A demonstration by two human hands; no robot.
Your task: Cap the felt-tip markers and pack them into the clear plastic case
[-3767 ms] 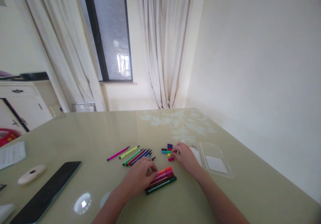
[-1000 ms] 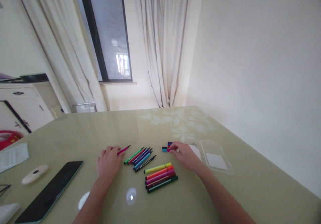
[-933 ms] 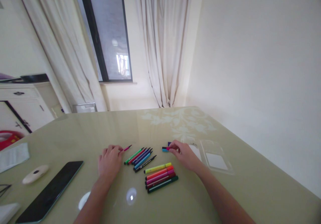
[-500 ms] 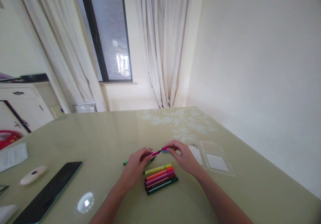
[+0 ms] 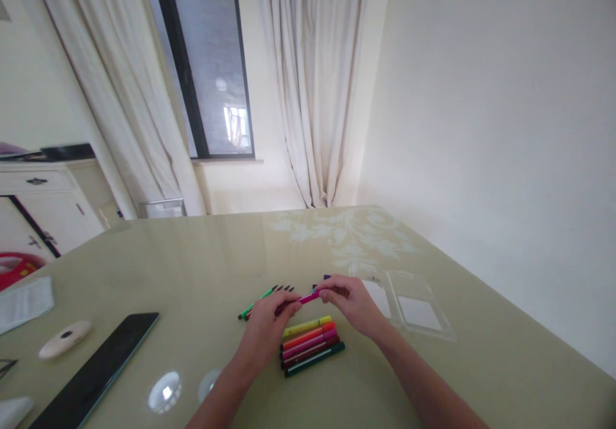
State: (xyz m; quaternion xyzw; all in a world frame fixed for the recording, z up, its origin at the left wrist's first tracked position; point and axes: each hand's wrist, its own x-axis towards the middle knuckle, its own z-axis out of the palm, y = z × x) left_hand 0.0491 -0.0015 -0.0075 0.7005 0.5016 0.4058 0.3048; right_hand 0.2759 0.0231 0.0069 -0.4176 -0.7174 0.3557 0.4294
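Observation:
Between both hands a pink felt-tip marker (image 5: 308, 298) is held above the table. My left hand (image 5: 266, 322) is closed round its barrel, and the fingers of my right hand (image 5: 350, 301) pinch its cap end; no gap shows between cap and barrel. Just below lie several capped markers side by side, from a yellow marker (image 5: 308, 326) to a dark green marker (image 5: 315, 360). Beyond my left hand is a green marker (image 5: 256, 304) among others with dark bare tips, partly hidden. A dark blue cap (image 5: 327, 277) shows behind my right fingers.
A clear plastic case (image 5: 416, 304) lies open right of my right hand. Toward the left are a black tablet (image 5: 99, 368), a pale oval object (image 5: 65, 340) and a folded cloth or paper (image 5: 26, 302). The glass-topped table (image 5: 216, 249) meets a wall on the right.
The hands have come closer together, and the cap that was apart from the pink marker's tip now meets its barrel. My left hand has shifted slightly right, uncovering more of the uncapped markers.

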